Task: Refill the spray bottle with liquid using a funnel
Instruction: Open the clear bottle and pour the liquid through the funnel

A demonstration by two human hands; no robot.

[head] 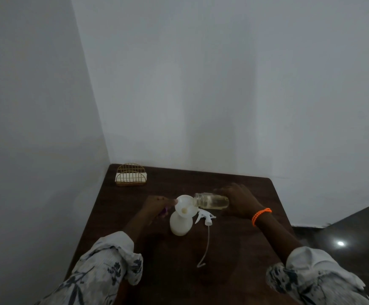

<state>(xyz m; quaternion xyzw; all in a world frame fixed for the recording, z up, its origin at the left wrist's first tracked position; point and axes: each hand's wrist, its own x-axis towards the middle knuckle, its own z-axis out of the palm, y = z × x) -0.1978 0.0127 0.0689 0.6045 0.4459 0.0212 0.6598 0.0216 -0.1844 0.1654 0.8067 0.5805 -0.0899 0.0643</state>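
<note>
A white spray bottle [180,225] stands upright on the dark wooden table [234,249], with a white funnel [185,205] set in its neck. My left hand [157,204] pinches the funnel's left rim. My right hand [238,200] holds a clear glass jar [211,200] tipped on its side, its mouth over the funnel's right edge. Pale yellowish liquid lies in the jar and pools at the funnel's bottom. The white spray head [205,216] with its long dip tube [206,245] lies on the table just right of the bottle.
A gold wire napkin holder [131,175] with white napkins stands at the table's far left corner. White walls meet behind the table. Something small and purple [164,211] shows under my left hand. Dark floor lies to the right.
</note>
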